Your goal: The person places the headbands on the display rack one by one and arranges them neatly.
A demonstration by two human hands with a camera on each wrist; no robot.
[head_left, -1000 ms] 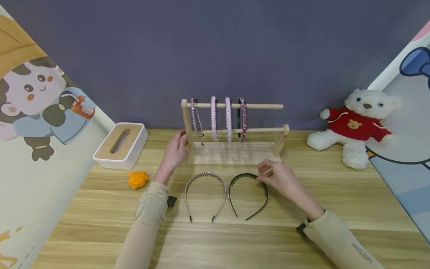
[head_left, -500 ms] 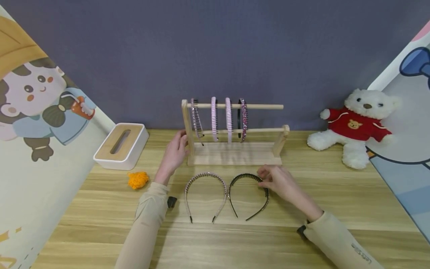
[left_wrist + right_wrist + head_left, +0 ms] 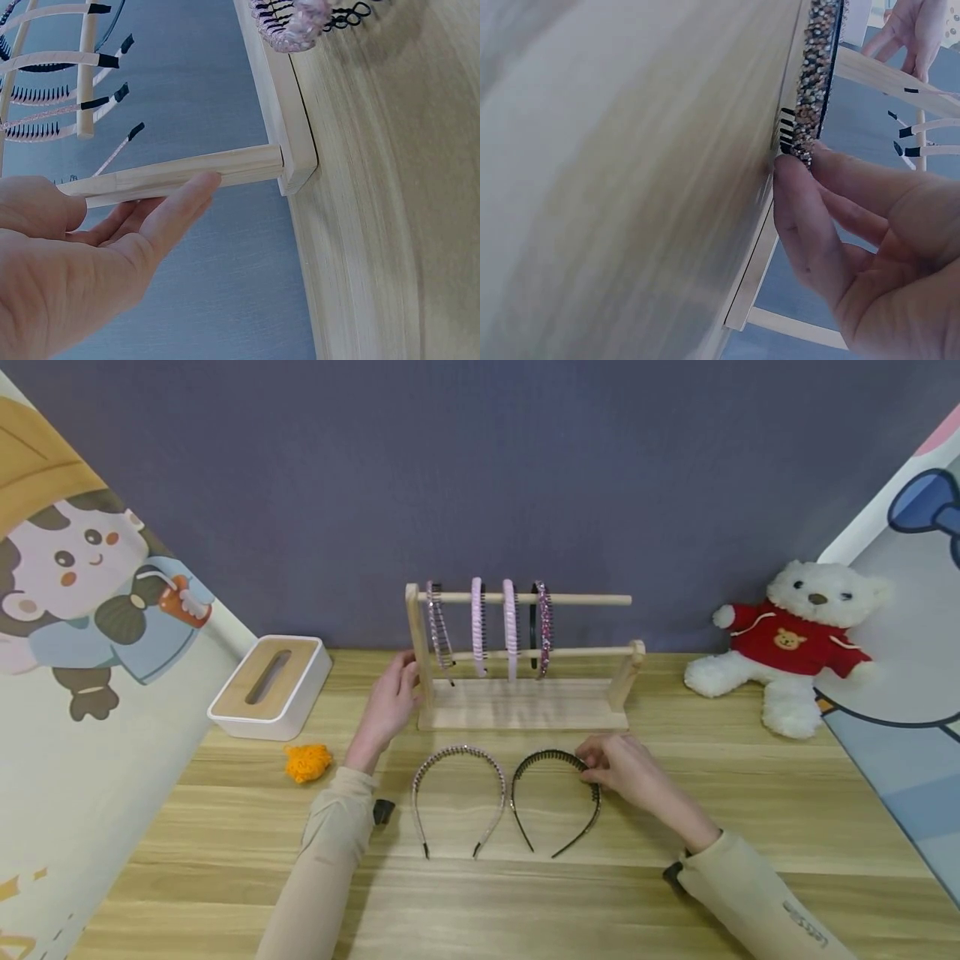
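Note:
My left hand (image 3: pixel 390 693) is at the left upright of a wooden headband rack (image 3: pixel 525 714). In the left wrist view, its fingers and thumb lie around the pale post (image 3: pixel 247 163). My right hand (image 3: pixel 626 768) pinches the upper right curve of a black toothed headband (image 3: pixel 551 752) between thumb and fingertips. The right wrist view shows glittering multicoloured beads on this headband's outer face (image 3: pixel 815 82), low over the table. Left of it, a pink beaded headband (image 3: pixel 459 750) lies with its ends toward me.
Several pink and glittery headbands (image 3: pixel 512 618) hang on the rack's bars. A white tissue box (image 3: pixel 292 718) with a wooden lid and an orange yarn bundle (image 3: pixel 307 762) are at the left. A white teddy bear (image 3: pixel 791 714) in a red top sits at the back right.
My right hand has moved slightly down toward me and taken a pinch on the black headband, which has shifted a little the same way. The left hand stays at the rack.

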